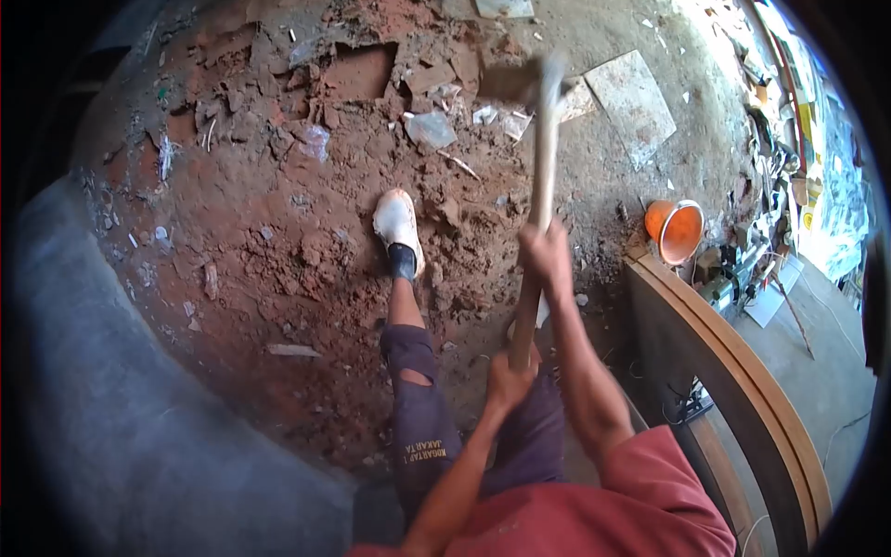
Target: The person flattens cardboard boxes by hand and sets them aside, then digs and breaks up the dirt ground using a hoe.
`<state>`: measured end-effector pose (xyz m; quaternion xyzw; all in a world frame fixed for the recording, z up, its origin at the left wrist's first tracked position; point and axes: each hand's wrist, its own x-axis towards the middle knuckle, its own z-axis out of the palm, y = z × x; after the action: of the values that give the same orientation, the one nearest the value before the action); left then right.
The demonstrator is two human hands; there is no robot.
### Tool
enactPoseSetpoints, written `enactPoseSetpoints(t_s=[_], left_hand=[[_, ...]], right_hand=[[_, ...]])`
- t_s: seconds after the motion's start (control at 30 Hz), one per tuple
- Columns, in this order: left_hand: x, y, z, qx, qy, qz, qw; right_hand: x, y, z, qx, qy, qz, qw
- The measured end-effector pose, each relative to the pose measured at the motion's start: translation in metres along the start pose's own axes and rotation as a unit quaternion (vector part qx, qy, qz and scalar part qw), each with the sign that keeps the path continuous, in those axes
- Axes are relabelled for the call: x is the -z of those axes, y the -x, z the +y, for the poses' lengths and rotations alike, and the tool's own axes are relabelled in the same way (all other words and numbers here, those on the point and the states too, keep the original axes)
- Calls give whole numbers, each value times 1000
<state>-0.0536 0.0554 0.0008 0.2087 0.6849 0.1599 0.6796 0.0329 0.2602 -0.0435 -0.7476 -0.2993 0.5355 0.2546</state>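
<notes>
Both of my hands grip the long wooden handle of a hoe (pixel 545 167). My right hand (pixel 548 258) is wrapped round the middle of the handle. Lower down, near its end and in front of my thigh, my left hand (pixel 511 379) is closed on it. The handle points away from me, and the hoe's head is blurred at the far end, its blade toward the left. Broken reddish soil (pixel 325 260) covers the ground around my white shoe (pixel 397 223). How far the blade is above the ground I cannot tell.
An orange bucket (pixel 676 230) lies tipped at the right, beyond a wooden frame (pixel 733 362). A pale tile (pixel 633 104) and plastic scraps (pixel 430 130) lie ahead. A grey wall (pixel 167 371) curves along the left. Clutter (pixel 742 274) lines the right side.
</notes>
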Motion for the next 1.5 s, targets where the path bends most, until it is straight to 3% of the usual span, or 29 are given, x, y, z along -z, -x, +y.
enactPoseSetpoints(t_s=[0.03,0.13,0.2,0.23,0.3,0.33,0.37,0.47,0.53,0.6,0.67,0.77,0.83,0.9,0.93,0.97,1.0,1.13,1.17,1.23,1.3,1.33,1.4,1.47,1.5], left_hand=[[5,-27,25,-78,-6,16,997],[12,-79,29,-137,-24,31,990],[15,-82,2,60,2,-50,997],[14,-63,-21,128,28,-50,990],[2,14,-50,267,103,-18,958],[5,23,-86,291,105,-24,951],[10,35,-78,315,65,-11,947],[13,64,-56,237,87,-49,967],[10,55,-39,241,40,-52,968],[6,35,-46,63,-5,-33,997],[10,-7,-11,0,-8,-11,1000],[13,-59,5,-16,-24,-10,1000],[12,-63,-12,84,11,-42,996],[8,-10,-50,176,53,-27,983],[1,24,-76,274,115,-44,954],[-7,55,-100,281,167,1,945],[-2,72,-105,288,153,-32,945],[5,95,-86,271,96,-33,957],[9,77,-76,249,78,-52,964],[7,42,-67,129,27,-43,990],[10,6,9,33,-28,-7,999],[8,-22,6,22,-32,-25,999],[-3,-61,9,-9,-20,-51,998],[-13,-69,6,-34,-4,-53,998],[-13,-59,-11,40,-9,-62,997]], right_hand=[[3,-15,-27,2,-7,-11,1000],[-9,-54,-30,31,-39,36,998],[-21,-60,17,-35,25,33,999],[-33,-55,80,-66,58,52,995],[-47,-1,165,-136,260,-1,956],[-41,21,202,-119,209,-7,971],[-41,40,188,-153,158,-11,976],[-19,63,122,-191,71,-59,977],[-11,60,91,-151,29,-22,988],[-2,38,54,-120,12,-27,992],[0,2,27,-43,-4,3,999],[-8,-50,9,-2,-51,27,998],[-16,-50,52,-52,29,28,998],[-33,-19,140,-162,167,3,972],[-42,19,192,-107,246,24,963],[-44,50,194,-169,254,-19,952],[-44,77,196,-139,259,-24,956],[-30,97,128,-203,42,-60,976],[-33,82,140,-97,37,-29,994],[-23,54,59,-85,-31,0,996],[-5,9,31,-34,-47,1,998],[4,-6,7,-18,-40,18,999],[19,-49,19,19,-8,58,998],[24,-59,43,-13,-58,66,996],[23,-51,65,-61,13,72,995]])
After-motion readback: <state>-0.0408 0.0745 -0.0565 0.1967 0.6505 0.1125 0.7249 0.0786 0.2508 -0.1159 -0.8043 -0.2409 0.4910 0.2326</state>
